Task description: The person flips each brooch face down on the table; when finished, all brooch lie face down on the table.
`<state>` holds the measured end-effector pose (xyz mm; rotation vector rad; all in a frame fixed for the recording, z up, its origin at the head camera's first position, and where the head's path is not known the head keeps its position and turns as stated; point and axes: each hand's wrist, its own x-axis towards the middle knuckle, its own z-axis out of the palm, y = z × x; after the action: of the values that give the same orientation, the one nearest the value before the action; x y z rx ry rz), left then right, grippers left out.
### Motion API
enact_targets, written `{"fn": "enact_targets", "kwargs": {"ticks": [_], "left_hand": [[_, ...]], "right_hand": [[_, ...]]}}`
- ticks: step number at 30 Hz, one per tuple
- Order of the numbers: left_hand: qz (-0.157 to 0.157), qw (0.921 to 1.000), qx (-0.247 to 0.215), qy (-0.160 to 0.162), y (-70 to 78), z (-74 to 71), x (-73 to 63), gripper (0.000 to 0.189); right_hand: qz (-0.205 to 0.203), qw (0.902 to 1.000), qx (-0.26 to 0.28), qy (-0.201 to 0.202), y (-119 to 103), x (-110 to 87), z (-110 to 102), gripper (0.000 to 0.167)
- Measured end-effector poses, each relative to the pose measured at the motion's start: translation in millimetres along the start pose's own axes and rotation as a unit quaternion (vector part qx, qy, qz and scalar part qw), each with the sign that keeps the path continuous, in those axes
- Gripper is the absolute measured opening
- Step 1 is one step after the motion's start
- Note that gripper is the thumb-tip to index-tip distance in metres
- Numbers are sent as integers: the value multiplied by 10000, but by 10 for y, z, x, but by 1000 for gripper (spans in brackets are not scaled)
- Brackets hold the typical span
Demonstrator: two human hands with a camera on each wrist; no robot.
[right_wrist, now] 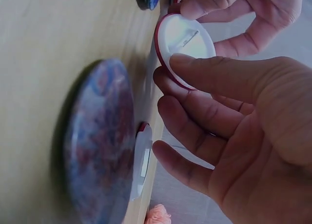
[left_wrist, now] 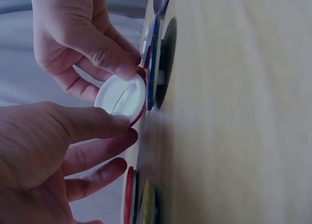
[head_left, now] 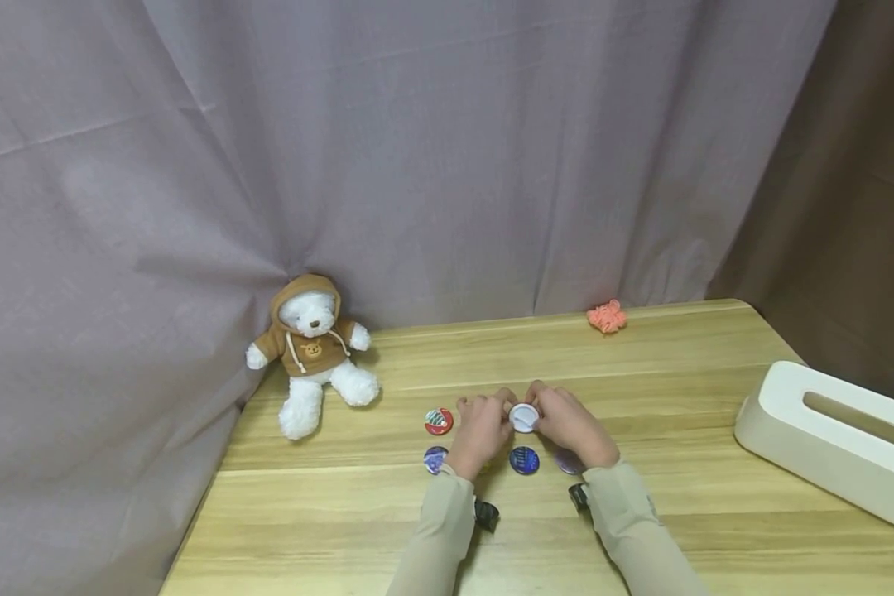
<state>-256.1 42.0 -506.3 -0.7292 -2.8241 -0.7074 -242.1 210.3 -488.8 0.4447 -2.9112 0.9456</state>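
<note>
Both hands hold one round pin badge (head_left: 524,417) just above the table, its white back and metal pin (right_wrist: 190,38) turned towards the head camera and its rim red. My left hand (head_left: 482,430) pinches one edge between thumb and fingers; my right hand (head_left: 570,424) pinches the opposite edge. Nearer the body lies a dark blue badge (head_left: 524,460). Left of the left hand are a red badge with a tree picture (head_left: 439,421) and a purple badge (head_left: 435,459). A purplish badge (right_wrist: 100,141) lies under the right wrist, partly covered in the head view.
A white teddy bear in a brown hoodie (head_left: 309,356) sits at the back left of the wooden table (head_left: 328,513). A coral-coloured clump (head_left: 607,316) lies at the back edge. At the right stands a white tissue box (head_left: 827,447). A grey curtain (head_left: 447,165) hangs behind.
</note>
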Motion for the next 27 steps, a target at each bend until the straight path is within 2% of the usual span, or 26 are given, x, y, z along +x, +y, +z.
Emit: {"fn": "enact_targets", "kwargs": {"ticks": [9, 16, 27], "left_hand": [[7, 9996, 261, 93, 18, 48, 1, 33], [-178, 9994, 297, -57, 19, 41, -13, 35], [-256, 9984, 445, -240, 34, 31, -48, 27]], "right_hand": [[121, 9994, -309, 29, -14, 6, 18, 29], [-15, 9970, -759, 134, -24, 10, 35, 27], [135, 9949, -1002, 26, -66, -34, 74, 29]]}}
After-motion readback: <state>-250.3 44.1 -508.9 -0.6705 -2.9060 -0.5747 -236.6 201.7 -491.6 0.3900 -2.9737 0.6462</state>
